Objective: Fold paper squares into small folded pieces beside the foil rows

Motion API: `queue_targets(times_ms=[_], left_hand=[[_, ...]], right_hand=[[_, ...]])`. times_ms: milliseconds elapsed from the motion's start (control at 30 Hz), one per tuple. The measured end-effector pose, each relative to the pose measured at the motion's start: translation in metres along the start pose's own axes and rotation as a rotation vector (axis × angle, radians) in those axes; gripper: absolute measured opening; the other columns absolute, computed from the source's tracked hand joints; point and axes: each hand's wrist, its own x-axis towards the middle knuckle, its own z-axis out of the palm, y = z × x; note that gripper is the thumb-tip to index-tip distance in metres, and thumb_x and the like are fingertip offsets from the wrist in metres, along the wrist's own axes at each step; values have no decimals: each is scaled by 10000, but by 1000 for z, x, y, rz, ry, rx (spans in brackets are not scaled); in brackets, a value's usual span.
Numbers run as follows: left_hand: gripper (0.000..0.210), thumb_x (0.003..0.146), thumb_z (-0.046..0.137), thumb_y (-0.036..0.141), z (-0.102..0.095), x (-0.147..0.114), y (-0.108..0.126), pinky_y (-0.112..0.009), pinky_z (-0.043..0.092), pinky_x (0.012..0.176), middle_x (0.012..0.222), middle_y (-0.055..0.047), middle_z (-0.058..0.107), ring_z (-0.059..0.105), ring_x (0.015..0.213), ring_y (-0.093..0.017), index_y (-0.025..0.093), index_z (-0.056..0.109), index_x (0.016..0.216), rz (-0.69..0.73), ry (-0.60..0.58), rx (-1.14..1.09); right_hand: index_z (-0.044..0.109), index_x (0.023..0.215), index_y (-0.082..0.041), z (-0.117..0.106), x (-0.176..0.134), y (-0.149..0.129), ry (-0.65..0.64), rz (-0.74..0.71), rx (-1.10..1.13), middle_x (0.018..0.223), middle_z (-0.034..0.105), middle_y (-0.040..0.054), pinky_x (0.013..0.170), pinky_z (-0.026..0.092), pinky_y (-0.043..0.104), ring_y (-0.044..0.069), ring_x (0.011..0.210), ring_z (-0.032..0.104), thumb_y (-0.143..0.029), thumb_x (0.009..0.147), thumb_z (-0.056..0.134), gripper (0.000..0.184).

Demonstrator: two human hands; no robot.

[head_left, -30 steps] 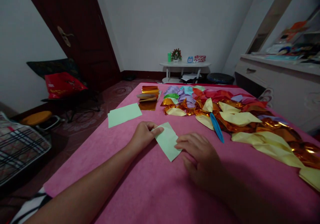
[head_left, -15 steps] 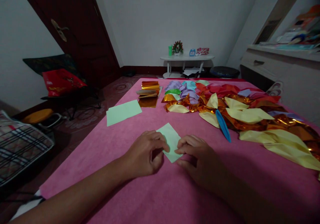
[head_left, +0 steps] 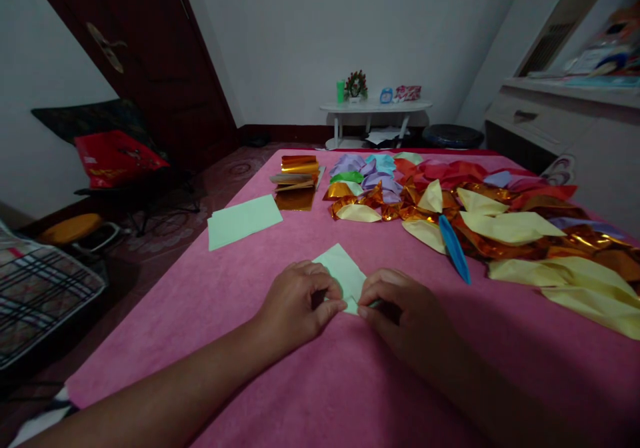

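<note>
- Green sheet [head_left: 343, 268]: lies on the pink cover [head_left: 310, 395], between the hands; near corner folded up.
- Left hand [head_left: 303, 298]: thumb and fingers pinch the sheet's near-left edge.
- Right hand [head_left: 400, 305]: thumb and fingers pinch its near-right edge.
- Green paper stack [head_left: 245, 221]: lies beyond the left hand.

A pink cloth [head_left: 280, 381] fills the lower frame. The paper [head_left: 344, 268] at the centre is pale mint green — the same shade as the sheets [head_left: 245, 221] to its left. Above those, the foil squares [head_left: 295, 200] gleam copper and gold. Across the right, the folded pieces [head_left: 510, 227] mix cream yellow, shiny amber, red, lilac, light blue and green, while the strip [head_left: 454, 249] nearest the centre is bright blue. At upper left, the door [head_left: 155, 55] is dark reddish brown; at left, the bag [head_left: 117, 158] is red, the stool seat [head_left: 71, 229] orange. The lower-left holdall [head_left: 45, 301] wears a plaid — black lines over beige.
</note>
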Motion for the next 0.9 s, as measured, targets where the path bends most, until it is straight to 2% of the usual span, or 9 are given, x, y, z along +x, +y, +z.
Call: queue_targets(times_ms=[100,167,267,400,533,633,700,800,900], left_hand=[[104,767,675,262,1,-1,3,-270,359,644,702,13,601,519,678,-137,182,608,761,-25,38,28],[62,809,632,240,2,-3,3,-274,361,665,722,8,602,522,707,-139,191,617,774,20,33,54],[94,867,568,247,1,-7,3,-298,357,705,805,-10,620,528,781,-157,211,650,838,145,15,175],[131,861,588,311,-1,-6,10,-327,331,699,913,-18,650,531,818,-178,208,652,909,316,26,405],[131,890,530,210,-1,4,14,-340,320,679,814,0,666,541,753,-164,197,657,862,474,56,543],[162,906,499,183,-2,9,3,-332,344,688,798,-8,675,565,757,-151,189,658,875,537,75,529],[156,917,495,203,-3,11,-9,-322,375,733,872,-19,691,589,804,-139,186,649,929,568,60,452],[149,915,505,210,-5,11,-20,-307,410,779,942,-28,697,605,843,-135,185,641,972,574,44,349],[161,912,504,207,-6,6,-19,-313,435,794,960,-43,694,603,879,-154,185,648,980,530,28,327]], right_hand=[[552,737,-189,-1,-1,-2,29,20,-47,755,562,5,661,368,299,167,718,509,-33,657,549,175],[529,776,-189,-2,-3,-3,47,17,-78,758,548,3,651,364,295,164,701,499,8,598,507,267],[505,785,-196,-2,-5,-3,30,-20,-101,770,533,5,623,356,284,163,693,489,25,564,467,315],[498,768,-206,-2,-4,-2,-12,-29,-103,775,520,8,582,348,275,165,684,485,17,578,462,295],[515,765,-202,-4,-3,-3,16,-18,-73,872,544,30,652,407,293,182,780,528,32,558,463,316],[558,801,-196,-5,-1,-2,101,-59,-32,1059,543,59,848,423,340,213,1013,523,60,543,439,382],[595,856,-199,-4,0,2,129,-85,-19,1116,537,64,914,409,359,214,1074,508,71,560,423,436],[649,926,-206,-2,0,11,137,-129,-36,1126,548,74,899,429,360,213,1073,516,58,639,428,448],[690,916,-205,-3,-1,18,126,-160,-47,1126,558,82,864,449,349,213,1054,529,10,727,459,368]])
